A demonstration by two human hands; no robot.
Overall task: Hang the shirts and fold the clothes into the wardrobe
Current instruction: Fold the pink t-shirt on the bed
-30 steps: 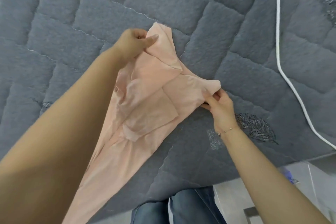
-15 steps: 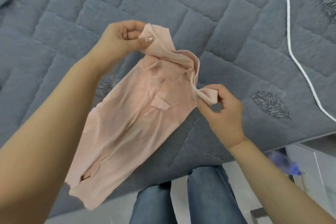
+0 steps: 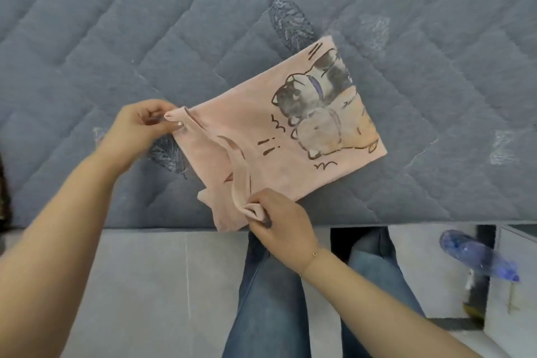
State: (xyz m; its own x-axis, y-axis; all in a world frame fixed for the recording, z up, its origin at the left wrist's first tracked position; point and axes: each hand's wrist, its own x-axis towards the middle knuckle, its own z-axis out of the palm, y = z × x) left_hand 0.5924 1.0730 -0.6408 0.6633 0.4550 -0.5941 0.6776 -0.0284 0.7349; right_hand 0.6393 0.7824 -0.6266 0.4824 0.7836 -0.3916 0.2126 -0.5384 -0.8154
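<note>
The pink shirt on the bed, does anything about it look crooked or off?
The pink cartoon-print shirt lies askew on the grey quilted bedcover, its near strap end overhanging the edge. The left hand and right hand each pinch a strap. No damage shows.

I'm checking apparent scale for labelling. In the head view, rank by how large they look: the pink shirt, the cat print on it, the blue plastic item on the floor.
1. pink shirt
2. cat print, covering only part of the shirt
3. blue plastic item, though it lies lower than the bed, so true size is unsure
</note>
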